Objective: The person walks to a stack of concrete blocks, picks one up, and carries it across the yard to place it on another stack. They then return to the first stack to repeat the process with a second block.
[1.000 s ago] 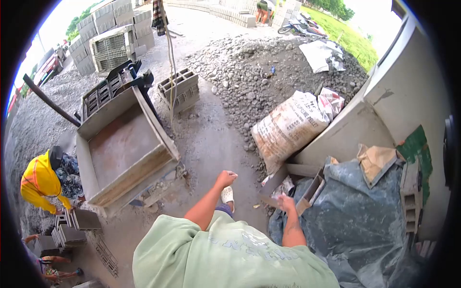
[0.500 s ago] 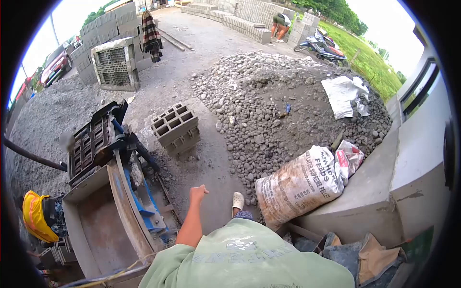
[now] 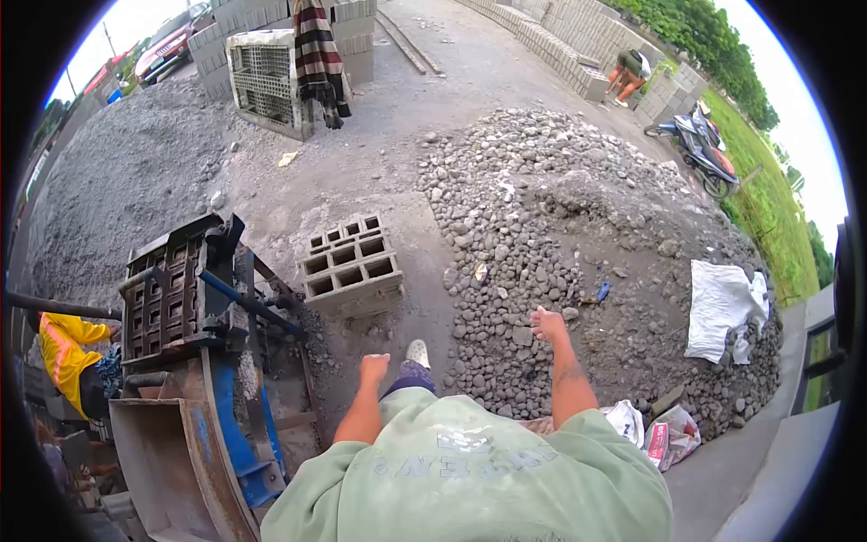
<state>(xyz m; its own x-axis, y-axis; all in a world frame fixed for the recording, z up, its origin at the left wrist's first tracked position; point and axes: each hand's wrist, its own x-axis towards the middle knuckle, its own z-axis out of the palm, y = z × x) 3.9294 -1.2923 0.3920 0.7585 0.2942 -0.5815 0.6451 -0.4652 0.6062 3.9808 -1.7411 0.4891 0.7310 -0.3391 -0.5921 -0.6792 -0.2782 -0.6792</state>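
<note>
Left hand (image 3: 373, 368) and right hand (image 3: 548, 323) out front, each grip curled shut on nothing, stacked grey hollow concrete blocks (image 3: 352, 266) mid-frame just above the left, and that white sandal (image 3: 417, 352) beside the loose grey gravel heap (image 3: 542, 217) could skid on rolling stones.

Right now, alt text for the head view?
The left hand and right hand, both empty and fisted, are held out over the ground, near a stack of hollow blocks. A gravel pile lies to the right; a blue block machine and a person in yellow are at left.
</note>
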